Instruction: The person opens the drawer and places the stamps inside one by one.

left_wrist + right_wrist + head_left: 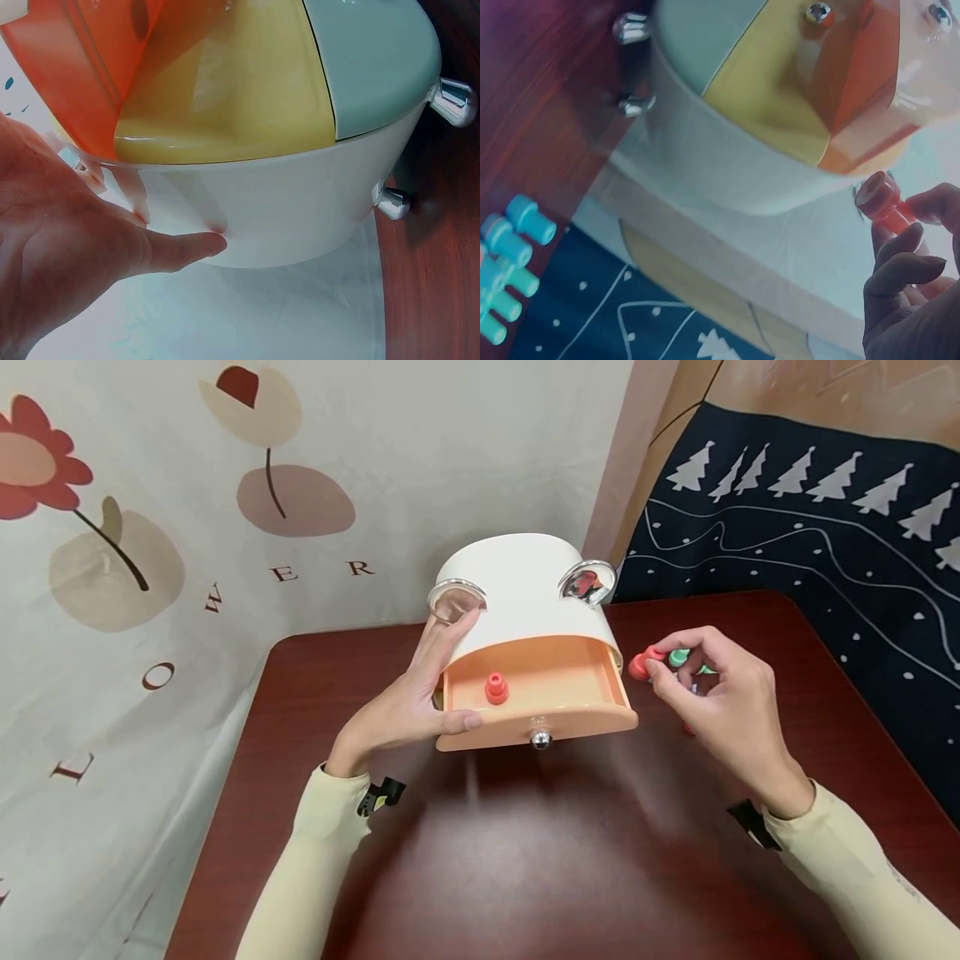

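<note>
A white toy cabinet (517,568) with a peach drawer (540,727) pulled out stands before me in the head view. In that drawer a red peg (496,689) stands upright at the left. My left hand (408,702) spans the cabinet's left side, thumb on the drawer front's top edge; in the left wrist view a straight finger (187,247) lies along the white side wall. Just right of the drawer, my right hand (723,702) pinches another red peg (642,663) between thumb and fingers. The right wrist view shows this peg's wide round head (877,193) and narrower stem.
Several blue pegs (531,219) and green pegs (506,306) stand on the table (525,860), partly behind my right hand. Below the peach drawer are a yellow drawer (225,82) and a green drawer (382,60). Two chrome rings (456,602) rise from the cabinet top.
</note>
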A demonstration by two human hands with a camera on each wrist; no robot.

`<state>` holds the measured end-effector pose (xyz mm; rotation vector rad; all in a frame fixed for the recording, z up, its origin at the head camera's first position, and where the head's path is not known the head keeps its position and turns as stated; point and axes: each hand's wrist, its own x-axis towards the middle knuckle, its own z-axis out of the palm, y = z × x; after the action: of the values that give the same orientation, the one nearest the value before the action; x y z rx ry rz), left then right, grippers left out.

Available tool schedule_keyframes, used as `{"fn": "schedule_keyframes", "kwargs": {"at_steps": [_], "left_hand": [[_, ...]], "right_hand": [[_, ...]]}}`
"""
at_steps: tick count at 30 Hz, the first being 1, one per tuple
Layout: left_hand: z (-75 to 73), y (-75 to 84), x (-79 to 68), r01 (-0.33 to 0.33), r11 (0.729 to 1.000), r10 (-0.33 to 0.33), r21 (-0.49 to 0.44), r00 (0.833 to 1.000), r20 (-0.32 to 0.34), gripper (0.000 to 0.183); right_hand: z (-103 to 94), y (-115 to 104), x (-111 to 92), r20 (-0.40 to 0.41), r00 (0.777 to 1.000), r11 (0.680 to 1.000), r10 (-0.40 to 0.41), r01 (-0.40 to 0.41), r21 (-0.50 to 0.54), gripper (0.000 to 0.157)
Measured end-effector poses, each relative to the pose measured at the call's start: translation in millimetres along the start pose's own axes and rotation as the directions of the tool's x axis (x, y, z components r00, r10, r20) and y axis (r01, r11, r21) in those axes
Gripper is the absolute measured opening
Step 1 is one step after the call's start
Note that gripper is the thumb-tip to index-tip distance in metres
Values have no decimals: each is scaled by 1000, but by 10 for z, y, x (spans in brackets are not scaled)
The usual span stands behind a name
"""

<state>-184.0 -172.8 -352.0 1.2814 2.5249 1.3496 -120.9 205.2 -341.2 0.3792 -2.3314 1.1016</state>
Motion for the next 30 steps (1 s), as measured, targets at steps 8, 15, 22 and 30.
{"fn": "schedule_keyframes", "kwargs": {"at_steps": [8,15,22,30], "left_hand": [[-5,5,-17,43,999,-43,-11,999,1,117],[-12,14,-22,42,999,-42,-10,999,-7,116],[3,10,-17,26,1000,-26,-6,1000,-12,117],[-9,14,-28,39,999,-39,-1,999,-5,117]], "right_hand": [[174,-152,136,48,992,992,-114,111,62,29],[298,-282,273,185,973,987,-140,121,109,25],[372,-349,368,299,951,995,-81,61,75,19],[419,-369,487,425,898,992,-118,89,89,17]]}}
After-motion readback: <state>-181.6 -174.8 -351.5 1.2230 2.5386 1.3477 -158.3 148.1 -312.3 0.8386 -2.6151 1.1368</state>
